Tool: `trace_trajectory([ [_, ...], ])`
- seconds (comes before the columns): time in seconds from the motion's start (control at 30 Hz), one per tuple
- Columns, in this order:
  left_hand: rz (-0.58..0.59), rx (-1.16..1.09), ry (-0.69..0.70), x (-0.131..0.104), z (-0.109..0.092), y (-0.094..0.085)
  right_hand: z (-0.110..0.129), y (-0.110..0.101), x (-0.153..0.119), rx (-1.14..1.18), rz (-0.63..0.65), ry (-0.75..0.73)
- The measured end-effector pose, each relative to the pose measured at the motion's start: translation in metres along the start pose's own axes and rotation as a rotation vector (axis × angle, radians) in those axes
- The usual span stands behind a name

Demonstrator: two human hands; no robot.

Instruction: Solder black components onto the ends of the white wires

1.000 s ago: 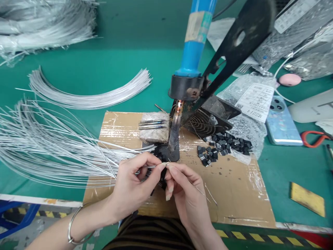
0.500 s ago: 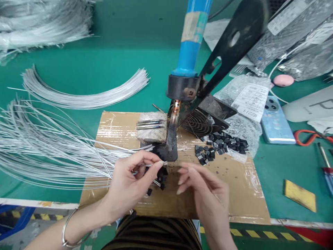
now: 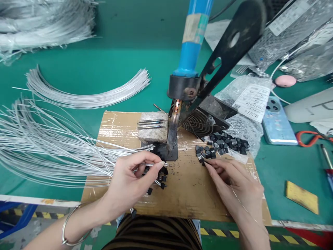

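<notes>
My left hand (image 3: 137,175) pinches a thin grey wire (image 3: 153,164), its bare tip poking out past the thumb to the right. Under and beside those fingers are several black connectors (image 3: 162,185), some fixed to wire ends. My right hand (image 3: 234,184) is closed in a pinch at the near edge of a pile of small black connectors (image 3: 226,142), with thumb and forefinger on one black connector (image 3: 204,163). A blue-handled soldering iron (image 3: 188,57) points down in its black stand (image 3: 229,41), just beyond my left fingertips.
Loose wires (image 3: 52,152) spread at the left, with a curved wire bundle (image 3: 88,99) behind. Cardboard (image 3: 182,198) covers the work spot. A wrapped block (image 3: 153,133) carries metal rods. At the right lie a phone (image 3: 278,121), red-handled scissors (image 3: 309,139) and a yellow sponge (image 3: 301,197).
My right hand has moved right, from near my left fingertips to the connector pile, and its fingers have closed on a connector. My left hand keeps its hold on the wire.
</notes>
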State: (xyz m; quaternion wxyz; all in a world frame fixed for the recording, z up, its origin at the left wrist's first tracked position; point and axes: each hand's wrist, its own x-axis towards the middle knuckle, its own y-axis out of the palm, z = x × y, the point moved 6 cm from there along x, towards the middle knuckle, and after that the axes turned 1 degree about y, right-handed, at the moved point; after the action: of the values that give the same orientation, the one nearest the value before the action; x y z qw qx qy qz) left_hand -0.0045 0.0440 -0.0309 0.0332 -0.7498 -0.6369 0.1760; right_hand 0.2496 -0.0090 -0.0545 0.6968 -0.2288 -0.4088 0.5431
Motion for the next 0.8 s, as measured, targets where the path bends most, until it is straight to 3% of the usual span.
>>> trace_trajectory([
  [0.57,0.013,-0.002,0.05,-0.001,-0.003,-0.001,-0.014,-0.011,-0.012,-0.076,0.074,0.013],
  [0.8,0.027,0.044,0.037,0.001,0.0,0.0,0.002,-0.012,-0.021,-0.085,0.046,-0.015],
])
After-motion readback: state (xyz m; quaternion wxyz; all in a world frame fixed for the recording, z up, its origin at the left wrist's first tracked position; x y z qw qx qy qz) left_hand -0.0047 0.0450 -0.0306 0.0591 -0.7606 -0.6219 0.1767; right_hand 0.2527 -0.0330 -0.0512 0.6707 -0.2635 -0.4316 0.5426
